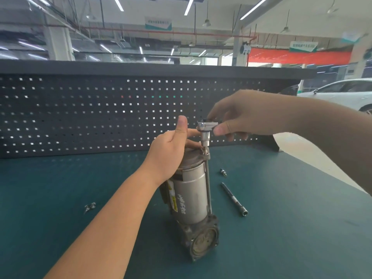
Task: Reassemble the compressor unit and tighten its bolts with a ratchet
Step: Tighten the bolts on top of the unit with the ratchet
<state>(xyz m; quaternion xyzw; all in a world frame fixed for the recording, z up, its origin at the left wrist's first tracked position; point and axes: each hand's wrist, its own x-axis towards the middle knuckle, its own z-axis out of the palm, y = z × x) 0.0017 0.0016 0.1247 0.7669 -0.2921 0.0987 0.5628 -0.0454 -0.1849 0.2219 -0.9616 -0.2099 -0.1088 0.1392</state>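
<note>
The compressor (191,198) stands upright on the green table (281,228), a little tilted, near the middle of the table in front of me. Its body is a grey metal cylinder with a yellow label on the left side, and its lower end is a cast flange that rests on the table. A long bolt (208,190) runs along the right side of the cylinder, from the top cap down to the flange.

My left hand (171,154) holds the top of the compressor. The fingers are curled around the cap, the thumb points up, and one finger reaches toward the tool head.

My right hand (241,119) grips the ratchet (206,126). The thumb and the fingers are closed around its handle, so only the head shows. The head sits just above the top of the long bolt, and a short bit goes down from it to the bolt head. I cannot tell if the bit is fully seated.

On the table to the right of the compressor lies an extension bar (234,199) with a socket at its near end. Beyond it lies a small fitting (223,172). To the left of my left arm lies another small metal part (89,207). Behind the table stands a dark pegboard (80,113). Far right, a white car (342,93) is partly visible.
</note>
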